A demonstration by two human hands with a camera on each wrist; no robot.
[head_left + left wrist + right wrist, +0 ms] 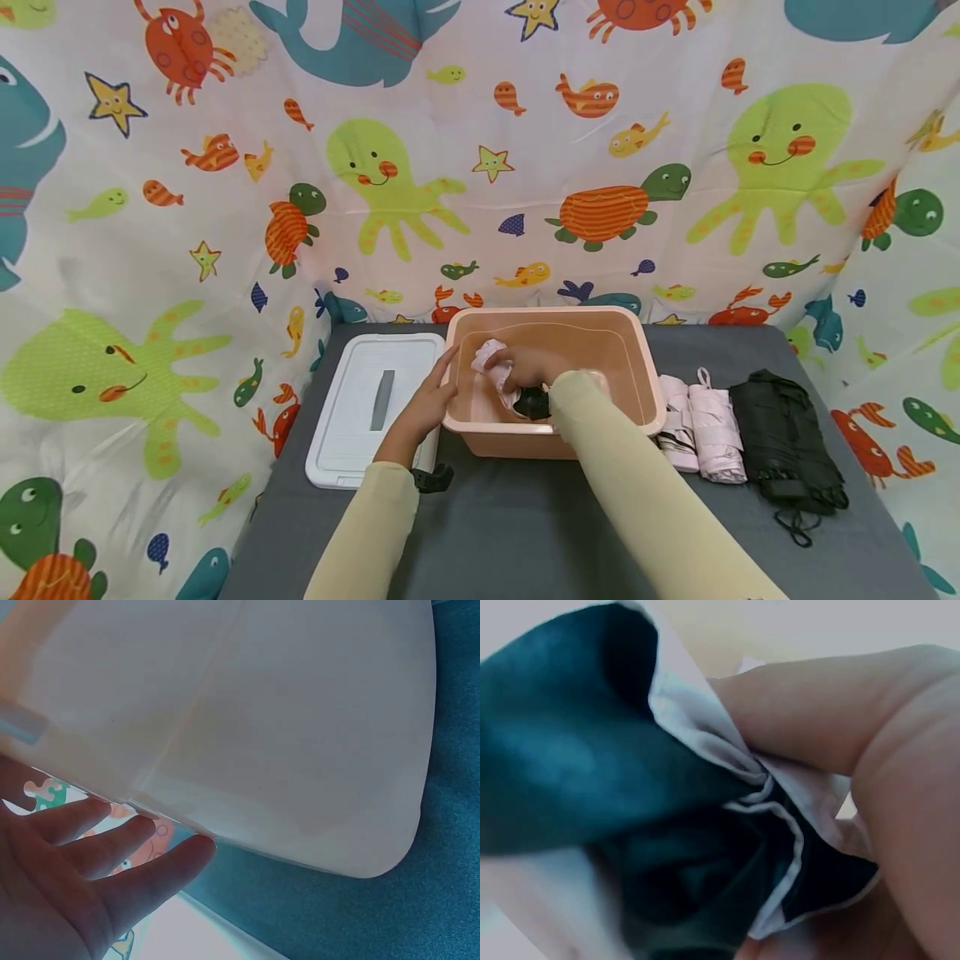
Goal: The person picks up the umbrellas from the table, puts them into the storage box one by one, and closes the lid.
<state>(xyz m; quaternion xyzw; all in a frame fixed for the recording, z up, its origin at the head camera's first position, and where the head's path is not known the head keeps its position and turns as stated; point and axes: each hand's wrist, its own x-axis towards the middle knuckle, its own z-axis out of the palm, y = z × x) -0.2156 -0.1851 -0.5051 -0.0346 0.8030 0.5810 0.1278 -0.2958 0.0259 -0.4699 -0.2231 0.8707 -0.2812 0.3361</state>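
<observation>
In the head view, my right hand (534, 367) reaches into a peach plastic bin (555, 444) and grips a pale pink fabric piece (491, 358). Up close in the right wrist view, this pink fabric piece (694, 735) shows a dark lining and a light edge, bunched between the thumb and fingers. My left hand (423, 406) stands at the bin's left wall. Seen from the left wrist, the fingertips of the left hand (97, 877) rest along the edge of the bin (315, 750), fingers spread and nearly straight.
A white lid (348, 408) with a grey handle lies left of the bin. To its right are two rolled pink fabric bundles (716, 429) and a black bundle (783, 442) with a cord. All stand on a grey table (495, 533), before a sea-animal curtain (420, 292).
</observation>
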